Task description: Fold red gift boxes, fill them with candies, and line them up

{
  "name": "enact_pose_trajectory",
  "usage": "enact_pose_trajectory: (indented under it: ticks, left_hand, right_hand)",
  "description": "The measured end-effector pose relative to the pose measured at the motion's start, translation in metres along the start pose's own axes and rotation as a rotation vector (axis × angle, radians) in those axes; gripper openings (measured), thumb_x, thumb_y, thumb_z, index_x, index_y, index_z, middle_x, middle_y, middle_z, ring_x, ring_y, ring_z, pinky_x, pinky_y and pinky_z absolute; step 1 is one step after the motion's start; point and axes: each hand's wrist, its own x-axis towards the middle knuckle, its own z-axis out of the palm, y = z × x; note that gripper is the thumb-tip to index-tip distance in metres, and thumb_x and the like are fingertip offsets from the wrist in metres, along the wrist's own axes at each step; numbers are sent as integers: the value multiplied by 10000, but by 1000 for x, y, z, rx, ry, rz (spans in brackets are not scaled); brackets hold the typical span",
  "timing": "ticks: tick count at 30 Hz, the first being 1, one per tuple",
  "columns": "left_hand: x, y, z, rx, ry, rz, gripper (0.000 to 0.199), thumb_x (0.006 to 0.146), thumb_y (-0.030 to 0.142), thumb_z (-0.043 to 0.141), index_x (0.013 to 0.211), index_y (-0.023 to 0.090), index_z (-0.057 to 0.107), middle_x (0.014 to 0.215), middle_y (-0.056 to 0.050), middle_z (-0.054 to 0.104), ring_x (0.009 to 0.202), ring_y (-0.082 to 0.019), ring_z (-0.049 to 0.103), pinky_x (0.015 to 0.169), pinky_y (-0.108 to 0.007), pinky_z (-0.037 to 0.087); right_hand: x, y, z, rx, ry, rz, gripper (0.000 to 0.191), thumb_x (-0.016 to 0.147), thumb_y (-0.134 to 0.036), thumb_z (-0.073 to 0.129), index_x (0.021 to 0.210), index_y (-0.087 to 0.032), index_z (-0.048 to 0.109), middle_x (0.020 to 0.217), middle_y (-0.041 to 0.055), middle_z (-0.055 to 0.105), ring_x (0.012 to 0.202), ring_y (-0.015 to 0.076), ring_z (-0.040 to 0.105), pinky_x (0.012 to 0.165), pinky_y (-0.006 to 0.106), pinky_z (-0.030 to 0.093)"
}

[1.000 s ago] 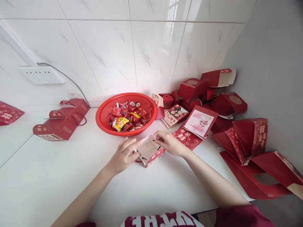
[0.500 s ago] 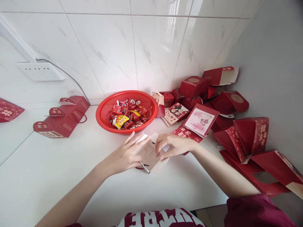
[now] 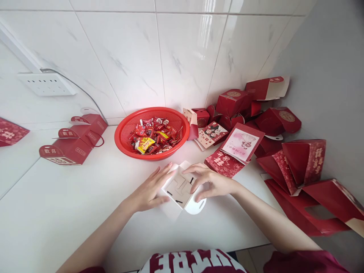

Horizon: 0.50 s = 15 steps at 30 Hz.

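So the biggest thing here is the white counter (image 3: 71,212). A messy pile of red boxes (image 3: 270,167) runs along its right edge, right up into the back right corner. A red plastic colander (image 3: 126,132) sits at the back edge, around the middle. Left of that, also by the back edge, there's a row of red boxes with handles (image 3: 74,149). The heap of wrapped candies (image 3: 167,146) is in the colander. The pale-lined box (image 3: 178,185) is between the colander and the counter's near edge, flaps spread. Right hand (image 3: 212,182) has curled fingers over its right side; can't tell if they're pinching it. Left hand (image 3: 152,189) is spread along the left side. Smallest: a yellow wrapper (image 3: 146,145) atop the candies.
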Motion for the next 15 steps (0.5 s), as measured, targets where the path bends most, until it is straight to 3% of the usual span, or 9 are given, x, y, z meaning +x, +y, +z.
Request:
enact_pose_trajectory:
  ticks: [1, 3, 6, 8, 10, 12, 15]
  left_hand:
    - [0, 1, 1, -31, 11, -28, 721, 991, 439, 442, 1589, 220, 102, 1618, -104, 211, 1492, -280, 230, 1222, -477, 178]
    - [2, 5, 0, -68, 33, -113, 605, 1027, 345, 349, 1584, 254, 132, 1597, -49, 288, 1459, -235, 326, 1223, -414, 203]
    - [10, 16, -9, -43, 83, -287, 484, 1022, 341, 362, 1504, 305, 392, 1484, 6, 492, 1330, -217, 516, 1110, -325, 384]
    - [18, 22, -15, 44, 98, -388, 429, 999, 353, 414, 1409, 312, 536, 1307, -12, 658, 1129, -237, 660, 896, -294, 499]
    - [27, 24, -17, 135, 91, -454, 353, 977, 339, 450, 1233, 289, 688, 1004, -43, 773, 841, -249, 722, 673, -280, 476]
    - [35, 21, -16, 158, 100, -476, 325, 966, 320, 454, 979, 246, 771, 728, -52, 748, 622, -231, 670, 559, -271, 382]
    - [46, 8, -15, 94, 135, -448, 355, 962, 323, 456, 784, 224, 746, 664, -43, 709, 580, -199, 629, 545, -261, 334]
  right_hand:
    - [-2, 1, 3, -16, 16, -5, 206, 766, -373, 805, 948, -276, 790, 1453, 76, 515, 1372, 295, 407, 1130, 497, 294]
    - [-5, 1, 10, -33, 32, -7, 167, 812, -367, 767, 952, -278, 781, 1384, 72, 590, 1406, 292, 384, 1155, 534, 229]
    - [-8, -3, 20, -55, 54, -13, 142, 887, -356, 693, 984, -270, 750, 1108, 49, 744, 1359, 262, 469, 1161, 553, 202]
    - [-8, -6, 27, -88, 86, -39, 144, 916, -349, 658, 1005, -258, 727, 996, 34, 769, 1294, 241, 542, 1166, 539, 209]
    - [-7, -6, 35, -143, 139, -59, 143, 936, -345, 632, 1010, -251, 710, 957, 28, 773, 1196, 219, 619, 1173, 518, 219]
    - [-5, -4, 42, -220, 195, -67, 142, 956, -339, 602, 1005, -251, 701, 956, 31, 775, 1086, 208, 679, 1174, 511, 233]
    - [0, -2, 51, -315, 253, -73, 148, 982, -294, 551, 1007, -252, 691, 1007, 46, 772, 1021, 204, 707, 1150, 499, 288]
